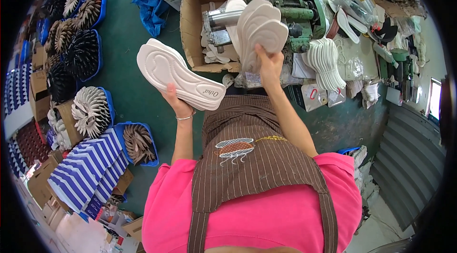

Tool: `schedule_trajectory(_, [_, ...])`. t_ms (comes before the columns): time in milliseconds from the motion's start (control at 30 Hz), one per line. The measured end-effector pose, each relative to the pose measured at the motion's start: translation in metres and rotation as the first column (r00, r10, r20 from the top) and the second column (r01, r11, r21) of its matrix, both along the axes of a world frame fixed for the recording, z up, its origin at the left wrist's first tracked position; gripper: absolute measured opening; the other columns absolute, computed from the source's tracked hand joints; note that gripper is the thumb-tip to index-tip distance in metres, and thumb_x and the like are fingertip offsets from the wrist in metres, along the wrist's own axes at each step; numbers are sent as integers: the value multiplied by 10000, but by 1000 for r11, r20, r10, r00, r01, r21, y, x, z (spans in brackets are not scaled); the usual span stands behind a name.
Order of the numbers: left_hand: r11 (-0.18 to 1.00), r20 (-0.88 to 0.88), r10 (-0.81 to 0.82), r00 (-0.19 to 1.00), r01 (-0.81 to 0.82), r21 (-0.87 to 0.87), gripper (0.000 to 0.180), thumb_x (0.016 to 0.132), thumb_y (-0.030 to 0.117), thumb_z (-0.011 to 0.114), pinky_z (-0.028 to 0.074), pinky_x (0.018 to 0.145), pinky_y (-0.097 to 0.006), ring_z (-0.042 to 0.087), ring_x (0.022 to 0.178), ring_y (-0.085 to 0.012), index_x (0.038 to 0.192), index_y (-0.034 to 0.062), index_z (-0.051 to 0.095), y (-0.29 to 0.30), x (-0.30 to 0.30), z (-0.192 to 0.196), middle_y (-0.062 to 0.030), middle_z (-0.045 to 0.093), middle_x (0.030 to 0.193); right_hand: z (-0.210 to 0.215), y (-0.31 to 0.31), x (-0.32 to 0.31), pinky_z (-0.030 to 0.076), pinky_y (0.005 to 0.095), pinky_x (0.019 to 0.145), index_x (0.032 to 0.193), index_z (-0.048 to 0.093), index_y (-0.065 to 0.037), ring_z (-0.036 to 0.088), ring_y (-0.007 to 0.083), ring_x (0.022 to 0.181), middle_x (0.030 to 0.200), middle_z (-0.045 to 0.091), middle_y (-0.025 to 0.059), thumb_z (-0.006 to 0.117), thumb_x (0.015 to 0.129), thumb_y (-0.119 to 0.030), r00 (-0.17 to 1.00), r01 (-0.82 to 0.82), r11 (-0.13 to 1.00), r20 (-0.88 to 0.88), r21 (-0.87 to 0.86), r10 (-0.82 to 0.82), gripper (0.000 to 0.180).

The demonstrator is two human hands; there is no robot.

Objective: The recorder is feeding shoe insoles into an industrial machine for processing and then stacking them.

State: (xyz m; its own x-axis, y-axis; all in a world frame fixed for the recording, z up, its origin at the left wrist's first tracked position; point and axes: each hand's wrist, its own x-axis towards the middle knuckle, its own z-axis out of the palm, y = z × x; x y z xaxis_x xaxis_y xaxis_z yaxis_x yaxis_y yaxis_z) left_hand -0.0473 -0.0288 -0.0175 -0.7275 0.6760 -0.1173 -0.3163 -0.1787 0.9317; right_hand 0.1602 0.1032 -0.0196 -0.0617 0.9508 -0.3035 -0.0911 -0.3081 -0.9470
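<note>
far left of the green machine [290, 3], blue baskets [90, 53] stand on the green floor [133, 91], packed with fanned soles in dark and pale colours, and striped boxes [88, 167] are stacked below them. nearer the machine, the left hand [177, 104] is closed from beneath on a small stack of white insoles [178, 74], holding it flat and out over the floor. just left of the machine an open cardboard box [193, 24] holds metal parts and white offcuts. the right hand [269, 63] grips a fanned bunch of pale insoles [261, 32] by their heel ends, upright and right in front of the machine. right of the machine, a row of white soles [326, 63] lies on the cluttered bench [357, 53].

this looks like a sorting or feeding step, with both bunches lifted and compared. the next move seems to call for a firm pinch so the fan does not slip, and for keeping the two bunches apart.
</note>
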Motion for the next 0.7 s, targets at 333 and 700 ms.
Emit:
schedule_trajectory(333, [999,142,-50,989,52,-11,666,866,460,439,415,932,-385,504,1101,-269,1314,-20,330,-1,10,-4,-155,469,1246,-5,0,-13,429,265,828,1066,578,30,550,124,927,1010,619,64,610,847,-53,990,-76,991,124,107,63,237])
schedule_trajectory(700, [992,137,-112,984,118,-34,687,851,474,455,431,914,-393,517,1082,-270,1305,-27,335,-6,14,-10,-164,478,1232,-11,12,-21,439,241,621,929,613,36,540,79,706,814,635,30,639,845,-176,995,-83,984,64,156,74,229])
